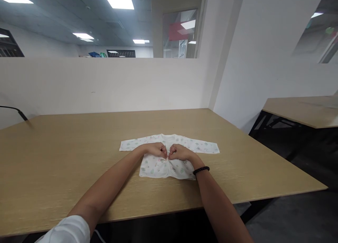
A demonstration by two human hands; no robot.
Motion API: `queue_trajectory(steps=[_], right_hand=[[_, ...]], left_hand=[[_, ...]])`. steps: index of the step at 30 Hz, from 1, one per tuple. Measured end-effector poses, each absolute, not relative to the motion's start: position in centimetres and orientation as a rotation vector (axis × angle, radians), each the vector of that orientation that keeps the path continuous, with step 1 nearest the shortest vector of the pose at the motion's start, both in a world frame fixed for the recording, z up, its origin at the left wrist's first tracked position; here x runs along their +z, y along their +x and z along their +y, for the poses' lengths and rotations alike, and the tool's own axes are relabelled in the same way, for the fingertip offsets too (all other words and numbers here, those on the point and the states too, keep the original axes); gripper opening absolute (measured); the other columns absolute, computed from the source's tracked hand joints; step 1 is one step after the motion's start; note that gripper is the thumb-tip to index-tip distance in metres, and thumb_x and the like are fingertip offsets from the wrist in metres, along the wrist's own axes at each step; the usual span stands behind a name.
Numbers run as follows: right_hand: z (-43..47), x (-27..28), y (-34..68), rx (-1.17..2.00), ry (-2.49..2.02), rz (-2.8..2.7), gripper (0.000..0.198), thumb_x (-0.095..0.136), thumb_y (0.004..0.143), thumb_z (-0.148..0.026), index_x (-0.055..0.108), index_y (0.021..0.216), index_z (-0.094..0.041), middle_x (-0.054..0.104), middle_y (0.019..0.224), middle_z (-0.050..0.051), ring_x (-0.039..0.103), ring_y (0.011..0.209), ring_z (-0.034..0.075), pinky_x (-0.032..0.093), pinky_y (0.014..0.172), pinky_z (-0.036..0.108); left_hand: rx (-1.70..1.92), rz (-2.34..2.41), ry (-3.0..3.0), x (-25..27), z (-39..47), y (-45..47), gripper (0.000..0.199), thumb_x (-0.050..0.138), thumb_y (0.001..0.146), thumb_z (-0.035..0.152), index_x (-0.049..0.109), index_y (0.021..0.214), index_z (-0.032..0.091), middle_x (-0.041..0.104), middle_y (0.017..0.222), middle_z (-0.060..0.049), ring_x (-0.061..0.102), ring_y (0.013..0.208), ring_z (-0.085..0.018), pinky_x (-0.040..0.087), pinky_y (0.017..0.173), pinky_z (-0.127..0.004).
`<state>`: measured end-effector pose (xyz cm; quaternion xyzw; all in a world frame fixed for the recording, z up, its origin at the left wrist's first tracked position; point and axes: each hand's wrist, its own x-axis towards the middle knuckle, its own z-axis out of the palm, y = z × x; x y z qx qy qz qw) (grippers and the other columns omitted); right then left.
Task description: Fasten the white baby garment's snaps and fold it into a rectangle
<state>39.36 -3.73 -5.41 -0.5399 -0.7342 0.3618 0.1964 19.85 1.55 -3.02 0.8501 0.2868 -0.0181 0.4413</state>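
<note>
A small white baby shirt [154, 165] with a pale printed pattern lies spread on the wooden table, its neckline away from me and both sleeves stretched out sideways. My left hand [157, 149] pinches the shirt's front edge at mid-chest. Close beside it, my right hand [179, 152] pinches the facing edge, the fingertips of both hands almost meeting on the centre opening. Whatever fastener may lie between the fingers is hidden. Below the hands the cloth is slightly gathered, and the lower hem points towards me.
The wooden table [66, 148] meets a white wall [118, 84] at the back. A black cable [21, 113] reaches over the left edge. Another table [303, 109] stands off to the right. A window above the wall shows a lit room.
</note>
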Motion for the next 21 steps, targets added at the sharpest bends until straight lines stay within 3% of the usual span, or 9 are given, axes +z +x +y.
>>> queue_trajectory(steps=[4, 9, 17, 21], right_hand=[[-4.0, -5.1, 39.2, 0.938, -1.547, -2.062, 0.013, 0.072, 0.06, -0.028, 0.065, 0.066, -0.019, 0.06, 0.066, -0.003, 0.053, 0.068, 0.015, 0.038, 0.066, 0.026], [-4.2, -4.8, 39.1, 0.927, -1.525, -2.083, 0.014, 0.074, 0.06, -0.025, 0.066, 0.07, -0.019, 0.065, 0.081, -0.001, 0.057, 0.078, 0.017, 0.039, 0.075, 0.028], [-3.5, -5.6, 39.7, 1.029, -1.529, -2.013, 0.012, 0.073, 0.063, -0.022, 0.064, 0.071, -0.02, 0.061, 0.076, -0.003, 0.054, 0.073, 0.015, 0.04, 0.067, 0.025], [-3.2, -5.7, 40.0, 1.073, -1.418, -2.074, 0.011, 0.074, 0.063, -0.024, 0.068, 0.072, -0.02, 0.063, 0.086, -0.001, 0.057, 0.08, 0.017, 0.041, 0.069, 0.025]], left_hand=[[-0.035, 0.752, 2.056, -2.7, 1.5, 19.8, 0.024, 0.07, 0.064, 0.039, 0.067, 0.062, 0.015, 0.05, 0.054, 0.004, 0.041, 0.056, -0.01, 0.031, 0.053, -0.022], [-0.03, 0.757, 2.066, -2.5, 1.1, 19.9, 0.024, 0.071, 0.062, 0.038, 0.068, 0.065, 0.015, 0.052, 0.057, 0.003, 0.041, 0.057, -0.01, 0.029, 0.052, -0.022], [-0.108, 0.738, 2.154, -2.4, 1.4, 19.9, 0.013, 0.068, 0.064, 0.028, 0.065, 0.07, 0.017, 0.056, 0.062, 0.004, 0.047, 0.06, -0.011, 0.032, 0.055, -0.022], [-0.066, 0.732, 2.165, -2.7, 1.7, 19.6, 0.021, 0.071, 0.065, 0.031, 0.062, 0.078, 0.017, 0.058, 0.067, 0.004, 0.052, 0.065, -0.012, 0.037, 0.059, -0.022]])
